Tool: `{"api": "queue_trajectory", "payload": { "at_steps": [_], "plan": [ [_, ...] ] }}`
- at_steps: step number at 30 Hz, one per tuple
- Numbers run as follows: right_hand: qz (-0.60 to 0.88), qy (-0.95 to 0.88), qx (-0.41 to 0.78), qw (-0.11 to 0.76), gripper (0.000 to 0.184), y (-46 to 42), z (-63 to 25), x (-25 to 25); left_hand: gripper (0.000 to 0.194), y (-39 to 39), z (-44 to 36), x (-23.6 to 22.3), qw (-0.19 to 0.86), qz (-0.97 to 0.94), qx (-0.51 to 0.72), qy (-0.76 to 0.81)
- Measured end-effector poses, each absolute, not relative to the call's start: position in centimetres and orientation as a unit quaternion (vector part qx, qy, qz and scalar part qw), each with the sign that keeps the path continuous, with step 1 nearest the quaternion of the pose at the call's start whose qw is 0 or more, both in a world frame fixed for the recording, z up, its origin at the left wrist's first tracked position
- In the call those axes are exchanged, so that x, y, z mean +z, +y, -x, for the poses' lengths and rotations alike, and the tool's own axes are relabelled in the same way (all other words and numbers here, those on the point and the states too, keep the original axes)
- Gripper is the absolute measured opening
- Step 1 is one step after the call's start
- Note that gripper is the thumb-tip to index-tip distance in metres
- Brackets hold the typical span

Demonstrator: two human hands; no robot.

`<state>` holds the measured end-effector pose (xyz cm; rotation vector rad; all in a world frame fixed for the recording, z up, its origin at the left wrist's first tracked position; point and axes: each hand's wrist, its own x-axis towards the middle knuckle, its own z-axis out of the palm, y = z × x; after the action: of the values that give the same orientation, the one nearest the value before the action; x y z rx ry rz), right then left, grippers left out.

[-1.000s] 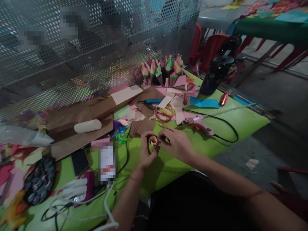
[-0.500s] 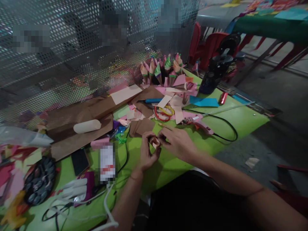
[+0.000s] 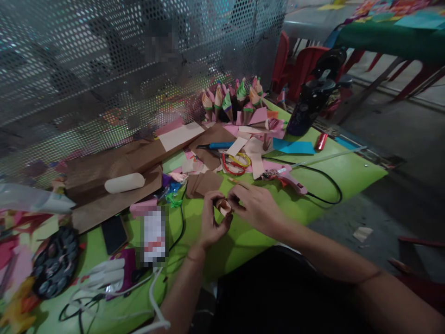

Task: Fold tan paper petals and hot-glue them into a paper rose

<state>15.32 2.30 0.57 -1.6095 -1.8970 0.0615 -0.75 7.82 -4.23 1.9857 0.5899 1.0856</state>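
Between my two hands is a small rolled paper cone [image 3: 225,208], brown outside and pale inside, its open end turned up towards me. My left hand [image 3: 211,222] wraps around it from the left, with the thumb at its near side. On the right, the fingertips of my right hand [image 3: 255,204] pinch its rim. Just beyond my hands lie brown paper pieces [image 3: 205,184] in a loose stack. A pair of scissors [image 3: 236,163] with red and yellow handles and a blue cutter [image 3: 220,145] rest farther back.
Paper ice-cream cones [image 3: 241,93] stand in a group at the back. A pink glue gun [image 3: 290,181] with a black cord lies right, near a dark tumbler [image 3: 309,104]. Left are a white paper roll [image 3: 124,183], a phone [image 3: 114,234], cables and a black round tray [image 3: 57,262].
The view has shifted very slightly. Both hands keep their hold on the paper cone in nearly the same place.
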Motion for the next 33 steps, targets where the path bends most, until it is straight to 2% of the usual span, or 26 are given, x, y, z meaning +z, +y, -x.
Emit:
{"api": "queue_trajectory", "payload": {
  "at_steps": [20, 33],
  "plan": [
    [0.634, -0.703, 0.05, 0.317, 0.007, 2.23, -15.24, 0.37, 0.03, 7.86, 0.62, -4.03, 0.389, -0.782, 0.424, 0.24],
    [0.61, -0.679, 0.105, 0.394, 0.007, 2.27, -15.94, 0.44, 0.032, 7.48, 0.83, -4.17, 0.451, -0.739, 0.421, 0.27]
  ]
}}
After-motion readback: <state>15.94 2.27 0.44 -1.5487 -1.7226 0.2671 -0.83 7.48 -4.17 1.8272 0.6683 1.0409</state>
